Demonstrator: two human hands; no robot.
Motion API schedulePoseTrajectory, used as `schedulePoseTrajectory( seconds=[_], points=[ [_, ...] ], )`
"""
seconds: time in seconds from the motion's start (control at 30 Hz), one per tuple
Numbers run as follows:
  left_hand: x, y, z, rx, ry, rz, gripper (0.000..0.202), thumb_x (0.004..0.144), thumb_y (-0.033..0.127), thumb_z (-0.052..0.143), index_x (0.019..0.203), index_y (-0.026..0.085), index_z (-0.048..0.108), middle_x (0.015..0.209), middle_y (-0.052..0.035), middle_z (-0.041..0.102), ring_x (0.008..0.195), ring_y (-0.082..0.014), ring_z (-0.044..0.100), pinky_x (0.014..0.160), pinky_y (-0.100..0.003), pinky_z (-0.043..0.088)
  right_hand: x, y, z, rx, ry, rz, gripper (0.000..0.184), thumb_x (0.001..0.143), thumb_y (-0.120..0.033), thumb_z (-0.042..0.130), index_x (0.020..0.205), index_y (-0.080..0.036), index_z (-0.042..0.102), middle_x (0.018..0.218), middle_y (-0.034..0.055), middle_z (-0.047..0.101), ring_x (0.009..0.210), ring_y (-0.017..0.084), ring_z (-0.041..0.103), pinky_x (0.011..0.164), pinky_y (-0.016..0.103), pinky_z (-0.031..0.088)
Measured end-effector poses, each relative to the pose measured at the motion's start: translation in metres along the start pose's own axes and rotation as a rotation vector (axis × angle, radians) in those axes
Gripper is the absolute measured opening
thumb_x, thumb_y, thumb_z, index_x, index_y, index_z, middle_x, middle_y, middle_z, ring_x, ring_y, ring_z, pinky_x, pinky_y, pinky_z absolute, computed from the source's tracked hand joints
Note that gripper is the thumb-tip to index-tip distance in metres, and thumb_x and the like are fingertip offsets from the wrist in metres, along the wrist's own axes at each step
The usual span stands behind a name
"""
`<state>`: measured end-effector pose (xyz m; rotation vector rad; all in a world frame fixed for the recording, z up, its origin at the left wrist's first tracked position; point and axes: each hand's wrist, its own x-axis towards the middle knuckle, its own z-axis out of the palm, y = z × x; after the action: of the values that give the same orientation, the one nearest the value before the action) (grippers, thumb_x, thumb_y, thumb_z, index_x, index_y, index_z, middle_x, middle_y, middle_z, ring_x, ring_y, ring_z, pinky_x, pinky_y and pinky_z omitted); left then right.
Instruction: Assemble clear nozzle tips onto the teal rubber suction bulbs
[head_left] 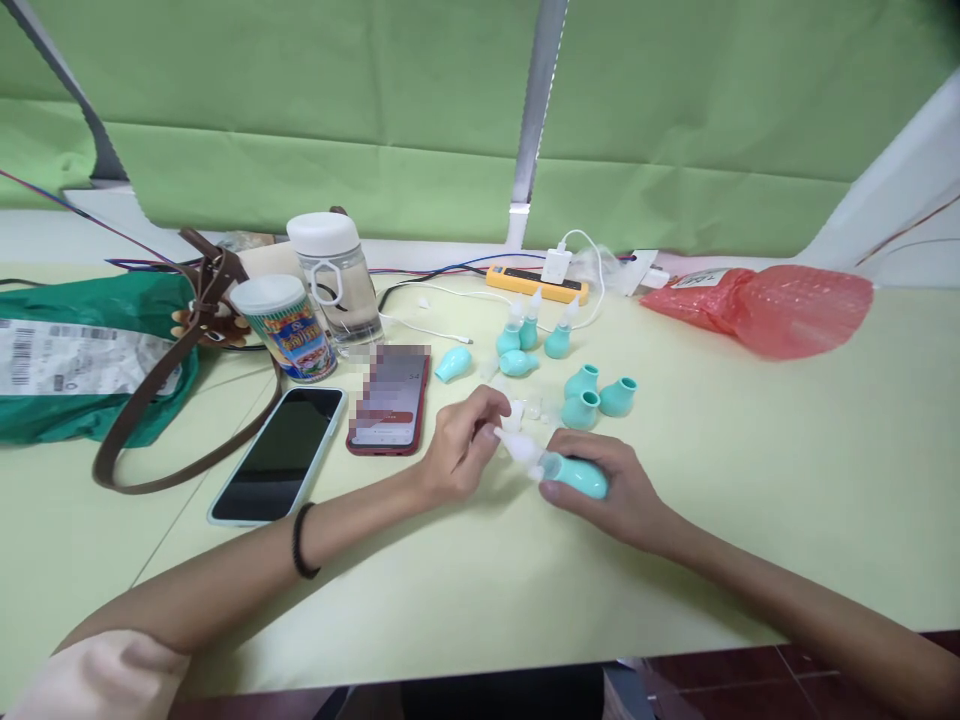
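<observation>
Between the two hands, just above the table [675,520], a teal bulb [581,476] is gripped by the right hand [607,490], its long axis pointing left; its translucent tip [517,446] is pinched by the left hand [461,450], equally near.
</observation>
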<state>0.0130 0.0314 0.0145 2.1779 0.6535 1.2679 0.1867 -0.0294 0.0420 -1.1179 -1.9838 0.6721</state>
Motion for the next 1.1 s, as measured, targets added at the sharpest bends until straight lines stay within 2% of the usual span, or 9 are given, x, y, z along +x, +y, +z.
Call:
schedulePoseTrajectory(
  seconds=[0.13, 0.37, 0.5, 0.67, 0.73, 0.8, 0.9, 1.0, 1.1],
  points=[
    [-0.025, 0.01, 0.001, -0.341, -0.104, -0.278, 0.043, 0.075, 0.056, 0.031, 0.077, 0.016, 0.047, 0.049, 0.0026, 0.04, 0.043, -0.0099, 0.036, 0.043, -0.022, 0.027, -0.002, -0.008, -0.001, -0.067, -0.163, -0.028, 0.011, 0.072, -0.028, 0.054, 0.071, -0.018, 0.049, 0.067, -0.0001, 0.05, 0.06, 0.011, 0.047, 0.056, 0.024, 0.038],
    [-0.028, 0.02, -0.001, -0.45, -0.336, -0.356, 0.041, 0.073, 0.053, 0.041, 0.058, 0.015, 0.048, 0.046, 0.0015, 0.041, 0.043, -0.0088, 0.034, 0.043, -0.023, 0.024, -0.009, -0.004, 0.003, -0.149, -0.318, 0.07, 0.012, 0.075, -0.029, 0.05, 0.071, -0.018, 0.052, 0.059, -0.0023, 0.051, 0.052, 0.01, 0.045, 0.052, 0.023, 0.036],
    [-0.025, 0.023, 0.006, -0.649, -0.325, -0.676, 0.046, 0.078, 0.042, 0.042, 0.042, 0.014, 0.037, 0.039, 0.0038, 0.032, 0.038, -0.0053, 0.028, 0.04, -0.022, 0.019, -0.012, 0.005, 0.008, -0.11, -0.327, 0.046, 0.014, 0.076, -0.031, 0.049, 0.073, -0.018, 0.053, 0.06, -0.0016, 0.053, 0.054, 0.01, 0.046, 0.054, 0.023, 0.038],
    [-0.02, 0.02, 0.007, -1.172, -0.39, -1.063, 0.049, 0.078, 0.05, 0.035, 0.043, 0.017, 0.028, 0.031, 0.0068, 0.023, 0.03, -0.0043, 0.019, 0.034, -0.019, 0.014, -0.012, 0.011, 0.011, -0.02, -0.281, -0.016, 0.014, 0.076, -0.032, 0.051, 0.075, -0.018, 0.051, 0.062, -0.0017, 0.053, 0.054, 0.01, 0.046, 0.051, 0.022, 0.038],
    [-0.018, 0.017, 0.005, -1.117, -0.303, -1.064, 0.044, 0.077, 0.05, 0.039, 0.049, 0.017, 0.032, 0.035, 0.0081, 0.023, 0.032, -0.004, 0.019, 0.034, -0.017, 0.015, -0.014, 0.01, 0.012, -0.01, -0.205, -0.065, 0.011, 0.075, -0.031, 0.052, 0.079, -0.02, 0.051, 0.065, -0.0011, 0.055, 0.055, 0.01, 0.048, 0.054, 0.022, 0.04],
    [-0.016, 0.014, 0.004, -0.856, -0.156, -0.944, 0.032, 0.073, 0.043, 0.051, 0.061, 0.016, 0.04, 0.039, 0.0093, 0.027, 0.035, -0.0035, 0.021, 0.035, -0.016, 0.016, -0.017, 0.01, 0.013, -0.003, -0.142, -0.091, 0.01, 0.075, -0.03, 0.051, 0.08, -0.022, 0.052, 0.065, -0.0011, 0.056, 0.055, 0.011, 0.049, 0.055, 0.023, 0.041],
    [-0.015, 0.007, 0.004, -0.486, -0.108, -0.758, 0.023, 0.069, 0.03, 0.059, 0.083, 0.018, 0.046, 0.045, 0.0097, 0.035, 0.037, -0.0035, 0.029, 0.036, -0.014, 0.022, -0.021, 0.01, 0.016, -0.01, -0.114, -0.066, 0.009, 0.074, -0.03, 0.051, 0.078, -0.022, 0.052, 0.063, -0.0013, 0.057, 0.055, 0.012, 0.05, 0.054, 0.023, 0.041],
    [-0.015, 0.005, 0.006, -0.44, -0.099, -0.712, 0.036, 0.07, 0.025, 0.056, 0.102, 0.021, 0.041, 0.06, 0.0056, 0.047, 0.047, -0.0065, 0.042, 0.041, -0.016, 0.034, -0.021, 0.012, 0.02, -0.011, -0.151, 0.01, 0.012, 0.073, -0.032, 0.052, 0.074, -0.02, 0.052, 0.064, -0.0012, 0.056, 0.056, 0.011, 0.049, 0.054, 0.022, 0.041],
    [-0.016, 0.009, 0.004, -0.501, -0.024, -0.702, 0.03, 0.075, 0.027, 0.047, 0.104, 0.021, 0.04, 0.069, 0.0018, 0.05, 0.057, -0.0098, 0.047, 0.046, -0.019, 0.04, -0.017, 0.014, 0.023, -0.011, -0.189, 0.131, 0.015, 0.073, -0.034, 0.052, 0.071, -0.019, 0.052, 0.062, -0.002, 0.053, 0.056, 0.01, 0.047, 0.054, 0.021, 0.039]
  ],
)
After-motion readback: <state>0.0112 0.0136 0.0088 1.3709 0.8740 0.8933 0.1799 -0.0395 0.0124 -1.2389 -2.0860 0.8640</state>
